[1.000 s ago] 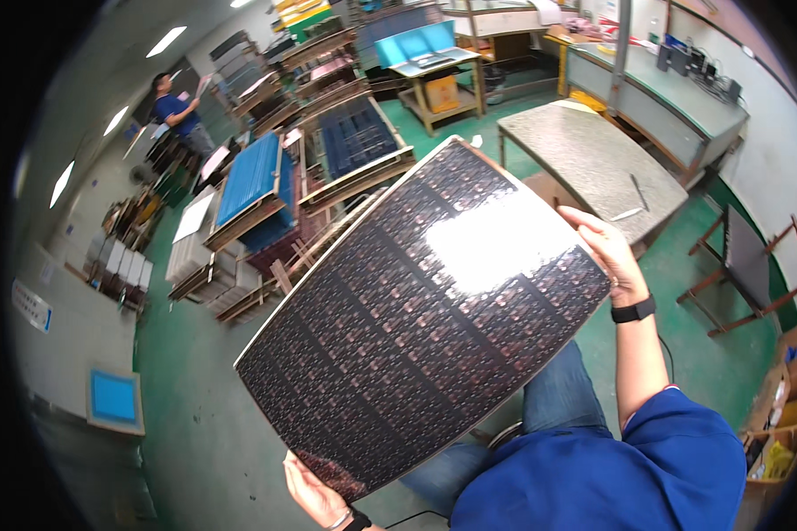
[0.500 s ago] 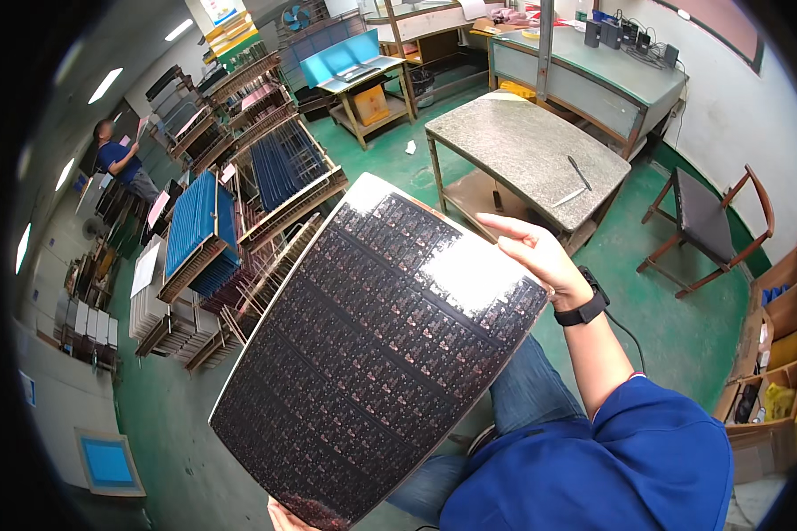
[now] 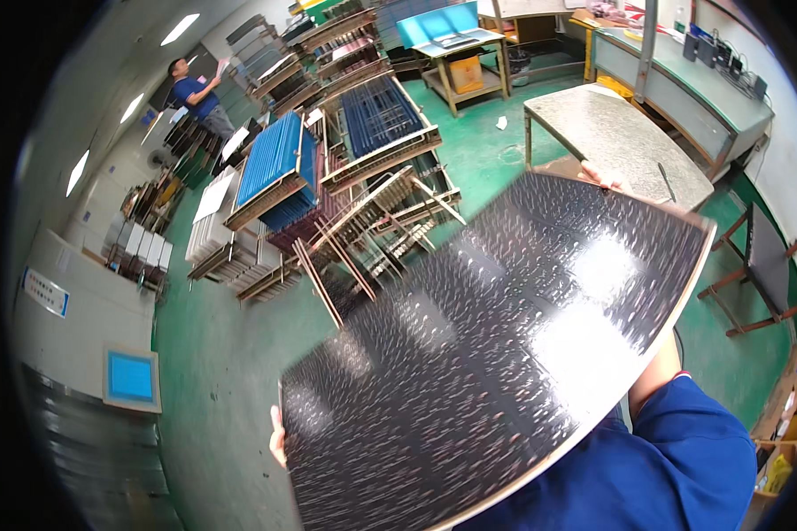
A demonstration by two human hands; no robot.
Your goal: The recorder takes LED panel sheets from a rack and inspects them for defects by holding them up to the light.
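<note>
A large, glossy dark panel with a pale edge is held up in front of me at a slant. Its rows of small repeated markings are smeared by motion, and bright light glares off its right half. At the panel's left edge my left hand grips it; only some fingers show, the rest is hidden behind. My right hand curls over the far edge near the upper right, with fingertips visible. Behind the panel, most of my right forearm is out of sight.
Beyond the panel stand wooden racks of blue frames. A speckled worktable and a dark-seated chair are at the right. A blue-screened frame leans by the left wall. Another person stands far left, holding a sheet.
The panel has swung toward the right and tilted flatter, now covering more of my lap and right forearm. The room has shifted right in view. Both hands keep hold of the panel.
</note>
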